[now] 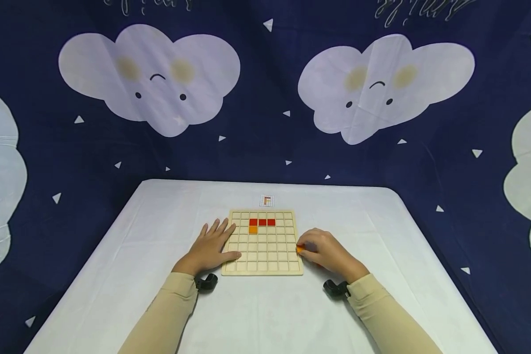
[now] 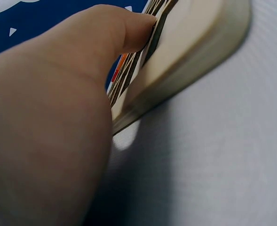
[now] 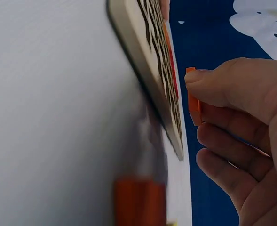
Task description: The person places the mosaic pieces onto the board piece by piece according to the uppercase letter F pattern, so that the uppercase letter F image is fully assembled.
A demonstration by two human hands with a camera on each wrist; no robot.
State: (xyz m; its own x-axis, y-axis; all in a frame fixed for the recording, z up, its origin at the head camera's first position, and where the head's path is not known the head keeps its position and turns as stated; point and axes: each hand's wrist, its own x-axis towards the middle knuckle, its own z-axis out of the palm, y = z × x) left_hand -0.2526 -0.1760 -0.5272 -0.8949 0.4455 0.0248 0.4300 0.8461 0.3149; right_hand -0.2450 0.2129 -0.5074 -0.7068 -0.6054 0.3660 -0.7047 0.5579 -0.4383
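Observation:
A square wooden grid board (image 1: 265,265) lies on the table. In its upper rows sit several square tiles: a short row of red tiles (image 1: 262,222) and an orange tile (image 1: 253,230) below the leftmost one. My left hand (image 1: 209,250) rests on the board's left edge with fingers spread, its thumb on the lower cells. Just beyond the board's right edge, my right hand (image 1: 320,250) pinches another orange tile (image 3: 193,96) between thumb and fingers, raised above the table. The left wrist view shows the left thumb (image 2: 133,30) touching the board's rim.
Behind the board lies a small printed pattern card (image 1: 267,200). An orange-red block (image 3: 139,202) lies on the table by the right wrist, mostly hidden under the hand in the head view. A white cloth (image 1: 265,314) covers the table, with a dark blue curtain (image 1: 265,88) behind.

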